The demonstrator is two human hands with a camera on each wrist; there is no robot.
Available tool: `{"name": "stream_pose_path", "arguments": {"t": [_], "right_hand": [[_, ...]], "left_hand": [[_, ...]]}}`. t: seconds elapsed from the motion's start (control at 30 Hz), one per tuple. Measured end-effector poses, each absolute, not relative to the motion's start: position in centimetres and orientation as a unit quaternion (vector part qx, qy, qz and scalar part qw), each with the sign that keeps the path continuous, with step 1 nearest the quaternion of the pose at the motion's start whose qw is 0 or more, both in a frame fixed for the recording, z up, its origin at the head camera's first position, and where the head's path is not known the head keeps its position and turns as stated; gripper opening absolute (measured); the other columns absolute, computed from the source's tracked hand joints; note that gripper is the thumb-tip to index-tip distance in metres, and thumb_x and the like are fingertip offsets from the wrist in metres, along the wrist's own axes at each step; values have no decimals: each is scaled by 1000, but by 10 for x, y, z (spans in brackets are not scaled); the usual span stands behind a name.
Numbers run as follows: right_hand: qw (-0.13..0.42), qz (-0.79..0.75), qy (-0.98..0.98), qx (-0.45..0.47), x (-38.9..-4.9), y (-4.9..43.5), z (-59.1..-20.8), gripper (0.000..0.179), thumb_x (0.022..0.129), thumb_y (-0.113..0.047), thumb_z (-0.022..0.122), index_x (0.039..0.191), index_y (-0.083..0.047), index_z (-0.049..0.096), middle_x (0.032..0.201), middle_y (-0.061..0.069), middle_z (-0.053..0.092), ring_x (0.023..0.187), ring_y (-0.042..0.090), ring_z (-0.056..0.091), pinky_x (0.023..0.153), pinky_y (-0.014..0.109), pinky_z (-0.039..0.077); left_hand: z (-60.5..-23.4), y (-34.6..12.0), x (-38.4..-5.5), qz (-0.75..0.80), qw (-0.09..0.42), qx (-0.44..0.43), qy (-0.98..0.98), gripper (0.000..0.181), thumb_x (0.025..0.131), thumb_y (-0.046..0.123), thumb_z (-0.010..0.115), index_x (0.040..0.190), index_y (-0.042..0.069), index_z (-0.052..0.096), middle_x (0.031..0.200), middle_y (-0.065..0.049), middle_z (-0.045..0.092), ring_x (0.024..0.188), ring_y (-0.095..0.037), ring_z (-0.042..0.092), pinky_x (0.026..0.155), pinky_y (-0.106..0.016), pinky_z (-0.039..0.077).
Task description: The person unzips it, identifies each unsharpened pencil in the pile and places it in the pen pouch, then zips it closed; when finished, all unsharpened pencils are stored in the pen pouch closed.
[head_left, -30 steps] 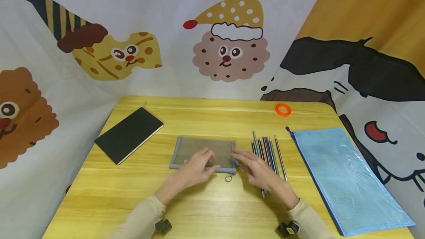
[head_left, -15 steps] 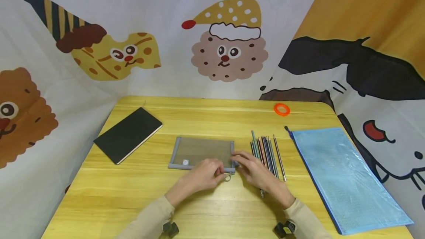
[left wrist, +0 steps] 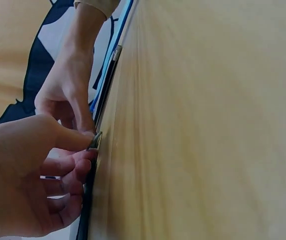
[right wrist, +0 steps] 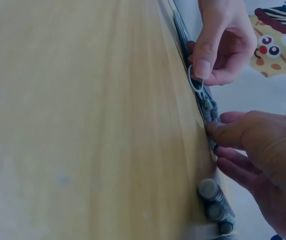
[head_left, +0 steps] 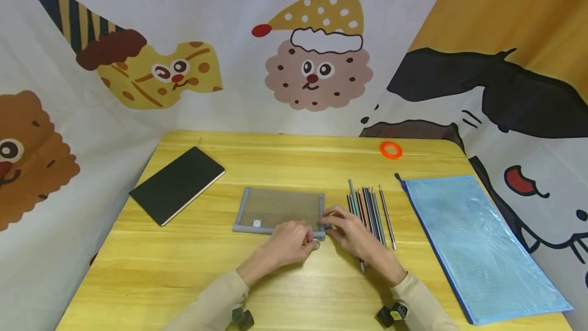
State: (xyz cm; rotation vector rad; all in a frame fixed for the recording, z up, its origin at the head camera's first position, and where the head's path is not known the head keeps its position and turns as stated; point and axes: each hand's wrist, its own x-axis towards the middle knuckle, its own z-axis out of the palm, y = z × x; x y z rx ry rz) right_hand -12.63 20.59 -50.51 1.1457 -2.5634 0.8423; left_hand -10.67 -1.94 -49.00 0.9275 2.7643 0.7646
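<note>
A grey mesh zip pouch (head_left: 280, 206) with grey edging lies flat in the middle of the wooden table. At its near right corner, my left hand (head_left: 289, 243) pinches the zipper's metal ring (right wrist: 196, 84) between thumb and index finger, the other fingers curled. My right hand (head_left: 351, 231) pinches the pouch's right end beside the zipper, as the right wrist view shows. Several pencils (head_left: 367, 203) lie in a loose row just right of the pouch, partly hidden under the right hand and wrist.
A black notebook (head_left: 179, 185) lies at the back left. To the right is a large blue zip bag (head_left: 482, 249). An orange ring (head_left: 391, 150) sits near the table's far edge, before a printed cloth backdrop (head_left: 229, 116).
My left hand has moved right along the pouch's near edge to the zipper ring and taken hold of it. The right hand has stayed at the pouch's right end, its fingers closing in.
</note>
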Motion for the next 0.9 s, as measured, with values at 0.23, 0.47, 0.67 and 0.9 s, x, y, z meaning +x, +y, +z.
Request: {"name": "stream_pose_path", "arguments": {"t": [0.23,0.47,0.67,0.9], "right_hand": [[133,270,-860,411,-128,209,-506,36,74,3,84,108,-8,77,120,13,67,107,25,67,90,31,64],[154,263,-844,440,-128,209,-504,32,74,-2,84,105,-9,78,115,8,74,110,23,66,97,37,61],[162,277,-830,455,-130,209,-506,29,74,1,83,101,-7,78,110,8,75,106,24,69,94,35,62],[165,309,-822,448,-131,209,-509,27,74,7,82,98,-5,79,100,9,78,91,22,75,84,22,63]], "left_hand": [[-489,-20,-109,318,85,281,902,6,92,10,66,88,9,71,80,4,66,57,0,48,50,-11,46],[-487,-23,-111,365,112,269,884,7,96,7,61,94,5,67,73,4,61,52,-1,45,44,-13,42],[-487,-25,-112,388,121,253,878,6,98,7,59,95,6,64,72,6,57,54,-2,45,45,-13,40],[-487,-27,-112,420,116,247,866,5,98,5,60,94,7,63,76,0,61,58,-3,48,47,-13,44]]}}
